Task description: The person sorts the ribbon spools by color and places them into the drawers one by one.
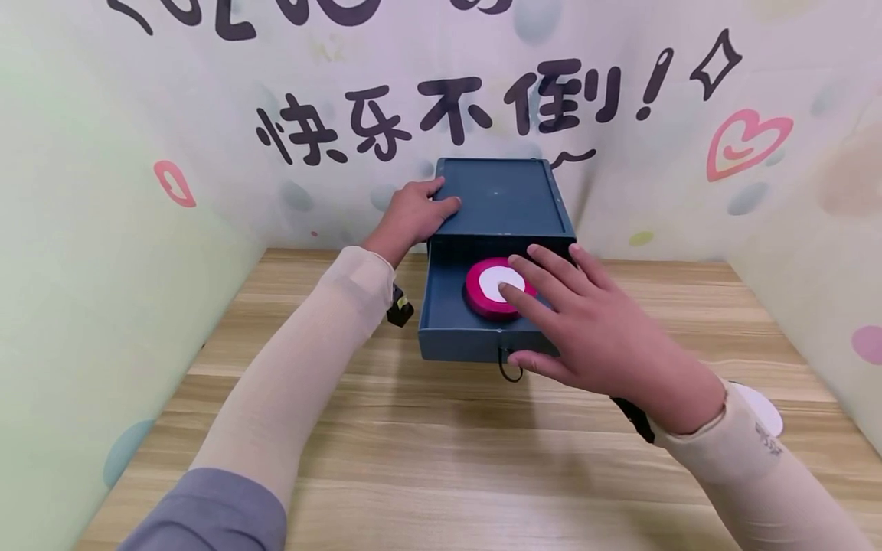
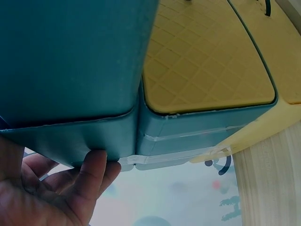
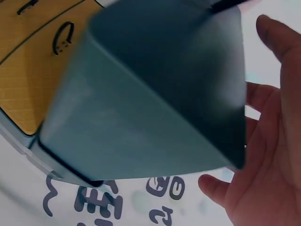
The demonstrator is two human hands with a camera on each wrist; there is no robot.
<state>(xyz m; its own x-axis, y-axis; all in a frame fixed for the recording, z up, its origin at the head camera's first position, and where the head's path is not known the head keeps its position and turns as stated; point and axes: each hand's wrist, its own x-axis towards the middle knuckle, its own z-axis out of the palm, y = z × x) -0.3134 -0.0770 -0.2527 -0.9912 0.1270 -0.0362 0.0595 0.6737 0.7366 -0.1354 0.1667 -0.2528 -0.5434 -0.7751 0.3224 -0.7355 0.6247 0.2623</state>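
A dark blue box [image 1: 499, 195] stands at the back of the wooden table [image 1: 441, 459], with its drawer [image 1: 458, 344] pulled out toward me. In the drawer lies a pink ribbon spool [image 1: 485, 297] with a white centre. My left hand [image 1: 411, 218] rests on the box's top left edge, its fingers lying flat on the lid. My right hand [image 1: 586, 321] is spread over the drawer, fingers straight, the index fingertip on the spool and the thumb against the drawer front. The left wrist view shows the left hand [image 2: 61, 193] against the box [image 2: 70, 61]. The right wrist view shows the right hand [image 3: 268, 160] beside the blue drawer [image 3: 155, 94].
A small black pull loop [image 1: 510, 373] hangs from the drawer front. A white round object [image 1: 761, 405] lies on the table at the right, partly hidden by my forearm. Printed backdrop walls [image 1: 103, 268] close in the table on the left, back and right.
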